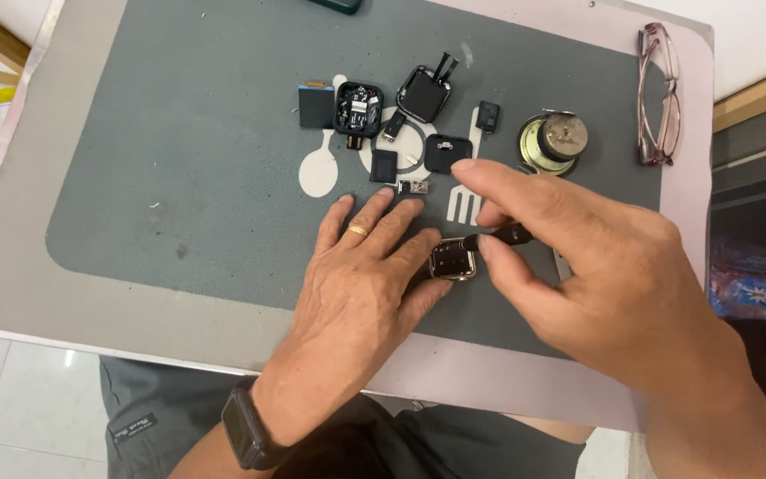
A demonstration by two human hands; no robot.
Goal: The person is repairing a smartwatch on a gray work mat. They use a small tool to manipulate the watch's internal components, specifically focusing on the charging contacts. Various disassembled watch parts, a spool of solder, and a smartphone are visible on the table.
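A small square watch case (452, 260) lies on the grey mat (179, 160), its left edge touching the fingertips of the left hand (356, 293), whose fingers rest flat and slightly spread. The right hand (578, 266) pinches a thin black tool (498, 237) between thumb and fingers, its tip at the case's upper edge. Beyond the fingertips lie loose parts: a dark screen (316, 106), an open module (358, 106), a square frame (425, 93) and a round speaker (551, 142); glasses (658, 93) lie farther right. A slipping tip would likely scratch the case or flick the nearby parts away.
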